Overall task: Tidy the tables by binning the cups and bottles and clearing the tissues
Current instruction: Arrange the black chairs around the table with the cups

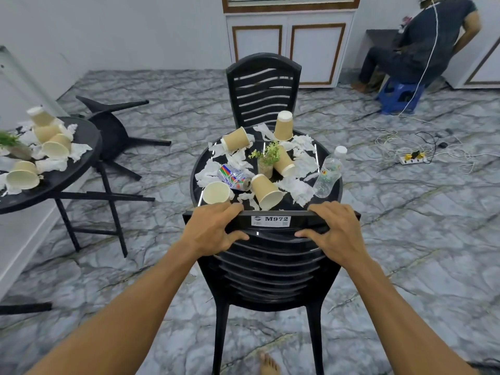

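A round black table (pixel 334 189) ahead carries several tan paper cups, such as a tipped cup (pixel 266 193) and an upside-down cup (pixel 283 125). Among them lie a crushed can (pixel 234 177), a clear plastic bottle (pixel 329 173) on its side, crumpled white tissues (pixel 296 189) and a small potted plant (pixel 266 161). My left hand (pixel 213 228) and my right hand (pixel 331 230) both grip the top of the backrest of a black plastic chair (pixel 270 266) standing in front of the table.
A second black table (pixel 54 182) at the left holds more paper cups (pixel 51 136) and tissues. An overturned black chair (pixel 113 131) lies on the floor behind it. Another chair (pixel 263 90) stands beyond the near table. A person (pixel 422 50) sits on a blue stool at the far right, near cables (pixel 411 155).
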`<control>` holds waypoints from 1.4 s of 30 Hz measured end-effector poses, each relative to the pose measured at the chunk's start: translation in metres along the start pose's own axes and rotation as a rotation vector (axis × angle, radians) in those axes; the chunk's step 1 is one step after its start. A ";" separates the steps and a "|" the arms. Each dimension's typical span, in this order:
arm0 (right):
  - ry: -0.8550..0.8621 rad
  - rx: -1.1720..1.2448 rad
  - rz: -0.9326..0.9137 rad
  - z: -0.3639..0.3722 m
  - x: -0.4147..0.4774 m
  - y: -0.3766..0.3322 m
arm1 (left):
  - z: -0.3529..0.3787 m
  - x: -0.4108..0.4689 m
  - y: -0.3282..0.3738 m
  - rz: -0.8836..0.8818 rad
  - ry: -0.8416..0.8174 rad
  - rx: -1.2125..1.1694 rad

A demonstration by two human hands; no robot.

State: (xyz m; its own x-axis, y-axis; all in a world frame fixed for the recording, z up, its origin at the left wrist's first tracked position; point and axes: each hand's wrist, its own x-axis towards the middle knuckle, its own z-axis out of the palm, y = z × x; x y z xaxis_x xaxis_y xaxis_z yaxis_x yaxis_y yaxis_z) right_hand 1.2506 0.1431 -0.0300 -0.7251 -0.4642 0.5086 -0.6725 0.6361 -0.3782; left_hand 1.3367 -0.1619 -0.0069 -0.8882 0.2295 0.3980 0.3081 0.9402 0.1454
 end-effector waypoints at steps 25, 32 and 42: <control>0.094 -0.088 0.007 -0.019 -0.130 -0.064 | -0.002 -0.118 0.063 0.142 0.175 0.021; 0.125 -0.129 -0.043 -0.029 -0.201 -0.084 | 0.004 -0.178 0.105 0.204 0.255 0.105; 0.075 -0.176 -0.020 -0.041 -0.291 -0.118 | 0.006 -0.260 0.154 0.247 0.180 0.072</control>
State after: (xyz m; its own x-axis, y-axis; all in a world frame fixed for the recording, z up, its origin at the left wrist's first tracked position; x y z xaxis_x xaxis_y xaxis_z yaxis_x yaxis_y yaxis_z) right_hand 1.5466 0.2285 -0.1019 -0.6946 -0.4345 0.5733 -0.6454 0.7284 -0.2300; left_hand 1.6130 -0.0755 -0.0939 -0.7129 0.4104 0.5686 0.4761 0.8786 -0.0372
